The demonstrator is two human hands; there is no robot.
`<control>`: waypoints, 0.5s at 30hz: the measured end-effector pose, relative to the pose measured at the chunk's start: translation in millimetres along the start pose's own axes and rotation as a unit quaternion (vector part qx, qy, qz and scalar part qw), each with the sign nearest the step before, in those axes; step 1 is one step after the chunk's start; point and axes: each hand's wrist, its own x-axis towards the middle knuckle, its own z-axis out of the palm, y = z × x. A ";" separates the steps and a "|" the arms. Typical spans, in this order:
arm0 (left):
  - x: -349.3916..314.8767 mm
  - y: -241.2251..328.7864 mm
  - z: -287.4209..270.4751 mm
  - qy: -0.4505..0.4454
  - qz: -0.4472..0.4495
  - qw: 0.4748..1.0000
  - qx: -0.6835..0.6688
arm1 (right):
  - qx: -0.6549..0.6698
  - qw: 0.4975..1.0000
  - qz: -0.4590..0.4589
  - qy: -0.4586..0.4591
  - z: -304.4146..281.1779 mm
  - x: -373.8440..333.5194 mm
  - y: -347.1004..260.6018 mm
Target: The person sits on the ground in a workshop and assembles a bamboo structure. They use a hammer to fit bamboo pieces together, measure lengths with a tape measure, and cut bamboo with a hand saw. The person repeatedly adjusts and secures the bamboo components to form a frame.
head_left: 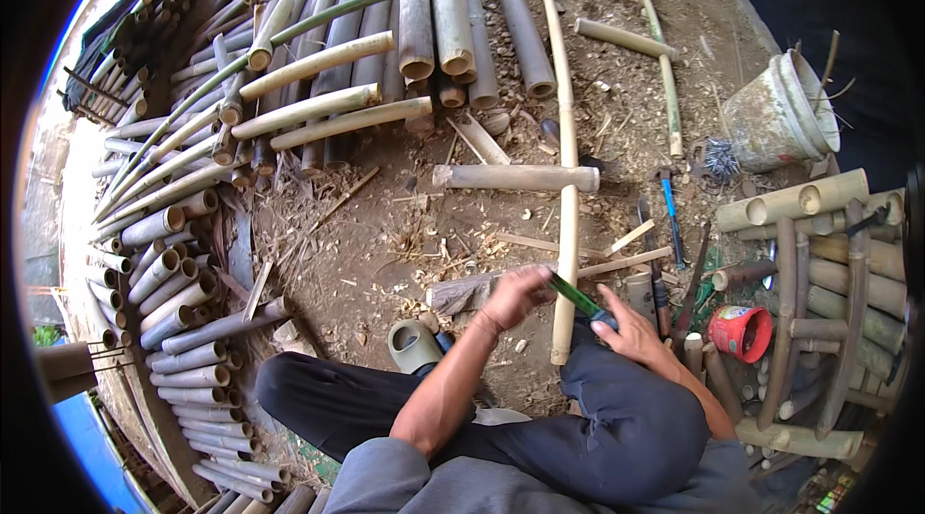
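A narrow green, shiny tool with a dark end [575,294] spans the gap between my hands; its exact kind is hard to make out. My right hand [628,329] is closed round the dark end. At the other end, the curled fingers of my left hand [518,294] close on the tip. Just beneath the tool runs a long, pale bamboo pole [567,143], its near end by my lap. A short bamboo length [515,178] lies crosswise under the pole. Part of the pole is hidden behind the tool.
Bamboo tubes [178,288] are stacked at left, with more [450,13] at the far side. On the right are a dirty white bucket [771,119], a red tub [740,333], a bamboo frame [795,321] and a blue-handled tool [672,220]. A clog [414,345] sits by my leg.
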 end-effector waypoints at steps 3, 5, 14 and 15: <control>26.1 56.7 -41.1 0.112 0.052 0.992 0.000 | -0.030 0.995 0.099 -0.007 1.4 -16.0 24.3; 52.4 79.6 -70.0 0.190 0.089 0.976 -0.058 | -0.058 0.985 0.158 -0.020 4.7 -27.7 30.7; 115.6 96.2 -92.9 0.304 0.183 0.930 -0.097 | -0.094 0.967 0.238 -0.006 11.3 6.7 7.4; 115.1 96.9 -93.7 0.306 0.177 0.931 -0.087 | -0.097 0.965 0.243 -0.011 7.3 7.9 2.9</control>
